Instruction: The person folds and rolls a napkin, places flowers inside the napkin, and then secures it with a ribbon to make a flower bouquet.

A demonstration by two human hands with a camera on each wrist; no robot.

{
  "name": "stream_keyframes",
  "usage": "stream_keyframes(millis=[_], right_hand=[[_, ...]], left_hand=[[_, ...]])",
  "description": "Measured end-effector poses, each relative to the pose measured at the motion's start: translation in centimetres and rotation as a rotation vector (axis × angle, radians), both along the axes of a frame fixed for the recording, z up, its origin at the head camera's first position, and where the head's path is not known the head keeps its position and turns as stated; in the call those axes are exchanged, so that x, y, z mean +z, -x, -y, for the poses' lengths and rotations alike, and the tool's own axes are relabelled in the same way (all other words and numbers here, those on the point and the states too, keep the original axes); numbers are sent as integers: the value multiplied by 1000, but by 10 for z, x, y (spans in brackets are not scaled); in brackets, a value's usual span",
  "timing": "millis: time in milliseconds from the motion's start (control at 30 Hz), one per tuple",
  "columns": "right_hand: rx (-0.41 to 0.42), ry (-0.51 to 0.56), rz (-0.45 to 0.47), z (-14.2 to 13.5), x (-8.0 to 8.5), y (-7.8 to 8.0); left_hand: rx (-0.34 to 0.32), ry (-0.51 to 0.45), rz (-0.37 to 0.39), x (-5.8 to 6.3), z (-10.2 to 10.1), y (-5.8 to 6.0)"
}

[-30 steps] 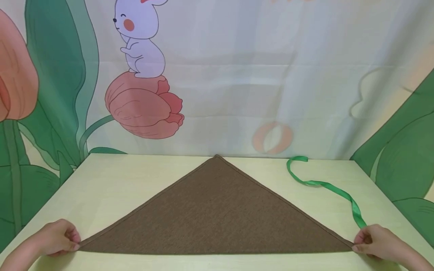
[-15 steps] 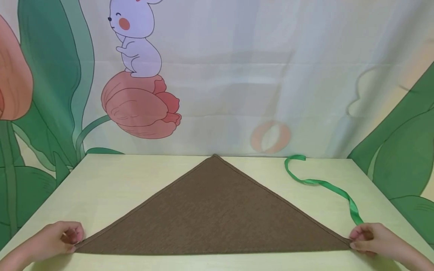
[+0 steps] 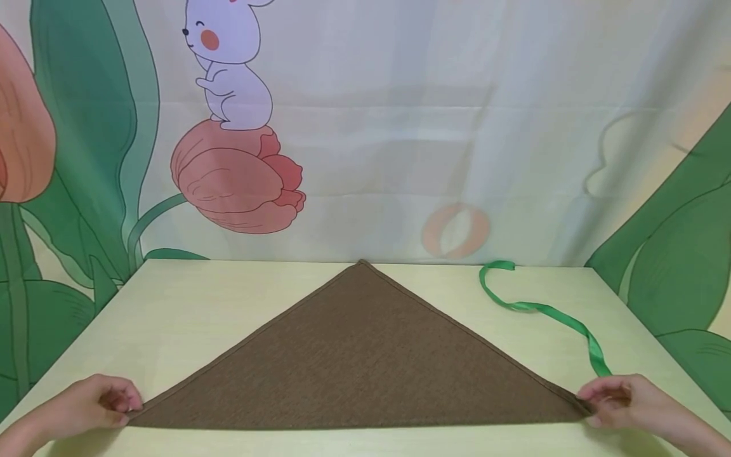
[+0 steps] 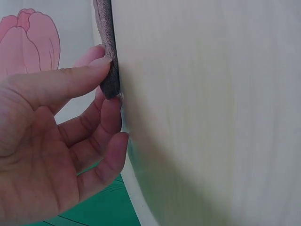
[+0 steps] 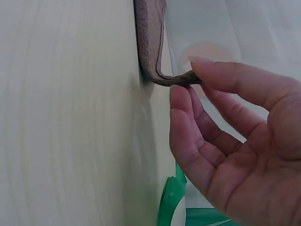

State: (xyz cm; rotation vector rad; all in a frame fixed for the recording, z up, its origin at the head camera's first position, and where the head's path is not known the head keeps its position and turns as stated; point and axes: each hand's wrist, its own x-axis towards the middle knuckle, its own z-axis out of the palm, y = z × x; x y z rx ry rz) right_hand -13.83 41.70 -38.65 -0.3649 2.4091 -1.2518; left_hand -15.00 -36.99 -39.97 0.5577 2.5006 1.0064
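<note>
A brown cloth (image 3: 360, 355), laid as a wide triangle, has its point at the table's far edge and its long straight side toward me. My left hand (image 3: 85, 406) pinches its left corner; in the left wrist view the thumb lies on the corner tip (image 4: 110, 84), the other fingers bent beside and below it. At the opposite end my right hand (image 3: 634, 406) holds the right corner. The right wrist view shows that corner (image 5: 183, 79) bent up off the tabletop between thumb and fingertips.
A green ribbon (image 3: 559, 315) curls across the right side of the pale table (image 3: 200, 324), running from near the far edge down to behind my right hand. Behind the table hangs a curtain (image 3: 371, 127) printed with a rabbit, tulips and leaves.
My right hand has shifted slightly inward, and the right corner of the cloth now bends up. The left hand's fingers have moved a little at its corner. The view has shifted slightly.
</note>
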Motion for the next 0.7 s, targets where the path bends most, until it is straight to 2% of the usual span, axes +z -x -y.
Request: stream_keyframes(millis=[133, 300, 433, 700], right_hand=[[52, 24, -62, 4, -2, 1], [25, -18, -116, 15, -1, 2], [45, -22, -175, 29, 0, 6], [148, -37, -305, 57, 1, 10]], left_hand=[[2, -11, 20, -1, 2, 1], [-21, -36, 7, -3, 3, 1], [-7, -25, 25, 0, 1, 1], [-26, -36, 3, 5, -4, -2]])
